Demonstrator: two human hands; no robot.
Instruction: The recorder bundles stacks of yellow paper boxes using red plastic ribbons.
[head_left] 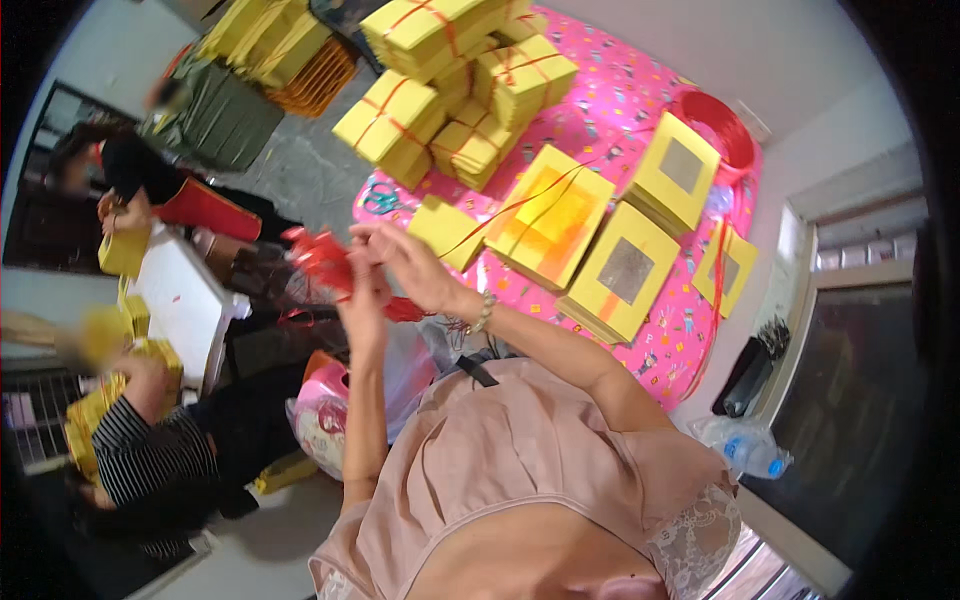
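Observation:
A tangled bundle of red plastic string (322, 262) hangs off the table's near left side, gripped in my left hand (366, 285). My right hand (412, 268) meets the left one, its bent fingers closed on the same string; the fingertips are slightly blurred. A thin red strand runs from near my right hand over a stack of yellow paper (548, 222) with an orange and yellow middle. Beside it are two stacks with silver squares, the nearer stack (622, 270) and the farther stack (672, 172). A smaller yellow stack (443, 232) lies just beyond my right hand.
Tied yellow bundles (395, 120) pile up at the back of the pink patterned table (610, 70). Teal scissors (381, 199) lie at its left edge, a red basket (722, 130) at its far right. Two people (160, 190) work at a white table (178, 295) on the left.

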